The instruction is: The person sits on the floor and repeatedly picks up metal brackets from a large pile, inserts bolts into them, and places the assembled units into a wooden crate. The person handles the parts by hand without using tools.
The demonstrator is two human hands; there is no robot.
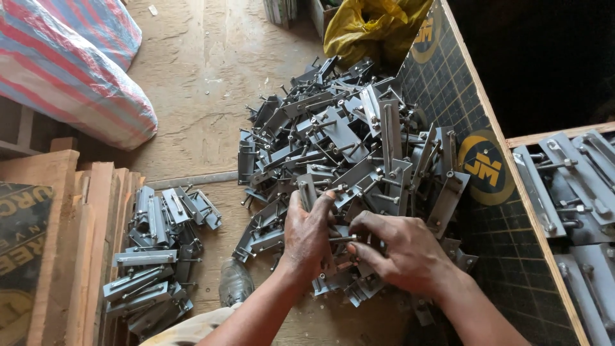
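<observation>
Beside the grey bracket pile (346, 147): right hand (400, 250) covers brackets beneath it. Striped sack (70, 70), yellow bag (371, 25) and second bracket tray (576, 192) cut off by frame edges.

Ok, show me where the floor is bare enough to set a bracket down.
Bare floor lies between the striped sack and the big bracket pile. A narrower strip separates that pile from the small stack. Around both hands it is crowded.

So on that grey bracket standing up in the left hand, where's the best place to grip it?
Probably the flat plate body of the bracket, pinched across its narrow faces from above. It stands upright out of the pile, held by the left hand, and bolts project lower down, where the right hand works.
</observation>
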